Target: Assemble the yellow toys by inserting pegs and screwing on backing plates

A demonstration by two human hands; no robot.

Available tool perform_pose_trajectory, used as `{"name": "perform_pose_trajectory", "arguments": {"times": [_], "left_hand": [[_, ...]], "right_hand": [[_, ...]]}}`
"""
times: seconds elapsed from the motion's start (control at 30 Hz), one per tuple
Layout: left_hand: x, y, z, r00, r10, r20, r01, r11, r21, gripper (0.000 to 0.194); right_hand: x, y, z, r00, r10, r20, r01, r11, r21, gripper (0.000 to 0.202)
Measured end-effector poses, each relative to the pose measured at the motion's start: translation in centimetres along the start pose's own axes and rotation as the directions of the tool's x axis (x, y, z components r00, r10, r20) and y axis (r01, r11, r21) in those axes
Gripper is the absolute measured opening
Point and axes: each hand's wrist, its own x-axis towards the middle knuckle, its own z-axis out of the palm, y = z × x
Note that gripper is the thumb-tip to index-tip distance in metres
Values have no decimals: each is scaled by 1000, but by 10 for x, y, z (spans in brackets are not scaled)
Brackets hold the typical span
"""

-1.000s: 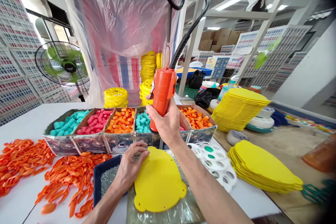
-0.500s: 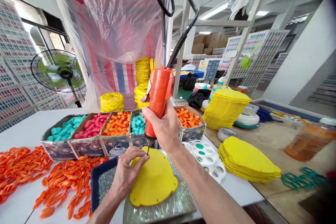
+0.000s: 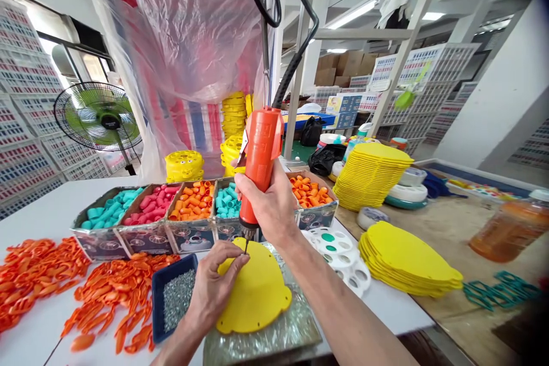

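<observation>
My right hand [image 3: 274, 203] is wrapped round an orange electric screwdriver [image 3: 260, 146], which hangs upright from a rod with a black cable. Its bit points down at the upper left part of a flat yellow plate [image 3: 255, 291]. That plate lies on a plastic-wrapped block [image 3: 295, 326]. At the bit's tip, the thumb and fingers of my left hand [image 3: 218, 277] are pinched together over the plate's edge; anything between them is too small to make out. A blue tray of small metal screws [image 3: 178, 297] sits left of my left hand.
Boxes of teal, pink and orange caps [image 3: 191, 203] line the back. Orange pieces [image 3: 115, 291] lie in heaps at left. White perforated plates [image 3: 343, 257] and stacked yellow plates [image 3: 407, 257] stand at right, beyond them a bottle [image 3: 508, 229].
The view has shifted slightly. Both hands and the screwdriver keep nearly the same places over the yellow plate, with the bit still at my left fingertips.
</observation>
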Motion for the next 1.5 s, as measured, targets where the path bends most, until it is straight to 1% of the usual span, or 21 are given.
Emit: {"name": "perform_pose_trajectory", "arguments": {"times": [0.2,0.33,0.5,0.63,0.8,0.83,0.9,1.0,1.07,1.2,1.5], "left_hand": [[3,2,0,998,35,51,-39,997,67,8],[6,4,-1,994,54,92,-64,992,107,9],[8,11,0,989,45,139,-63,989,132,11],[10,12,4,991,34,127,-50,991,125,12],[14,9,6,996,-1,84,-8,994,110,12],[13,9,8,995,-14,94,3,994,109,11],[8,9,11,985,-30,170,9,992,124,10],[-1,9,18,941,-24,339,-42,982,186,12],[-5,9,21,913,-14,407,-81,973,216,13],[-5,9,22,902,-8,431,-106,965,240,13],[-2,11,21,898,0,440,-119,963,243,13]], "right_hand": [[-1,0,-3,1000,18,17,-17,997,-71,31],[-2,-5,-4,999,35,29,-32,993,-109,33],[-5,-13,-6,999,30,12,-27,978,-205,28],[-5,-11,-11,1000,3,1,-3,975,-221,27],[-5,-4,-23,999,-32,26,36,983,-181,27],[-5,-2,-27,999,-34,20,37,982,-187,29],[-5,3,-35,1000,-28,-4,27,976,-216,32],[-7,13,-45,999,-26,-44,12,956,-294,34],[-8,19,-50,998,-34,-56,14,942,-335,34],[-9,23,-53,999,-13,-33,1,947,-322,36],[-14,20,-50,1000,16,12,-12,961,-277,35]]}}
